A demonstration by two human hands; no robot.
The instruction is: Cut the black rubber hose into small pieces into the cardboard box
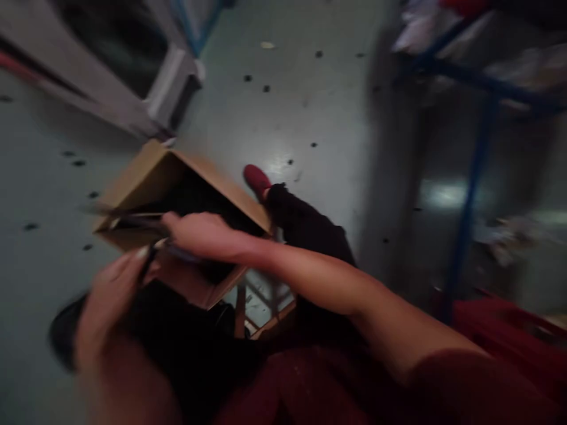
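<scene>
Right hand (199, 235) gripped a dark tool (140, 221) (too blurred to name) over the open box (213, 171), left hand (113, 289) pinched a dark strip (149, 260) close by; box sat between the legs (312, 227), probably to keep it within both hands' reach

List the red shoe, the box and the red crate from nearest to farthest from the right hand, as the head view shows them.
1. Box: nearest, its opening behind the right hand in the view.
2. Red shoe: on the floor, up and right of the hand.
3. Red crate: farthest, at the lower right edge.
</scene>
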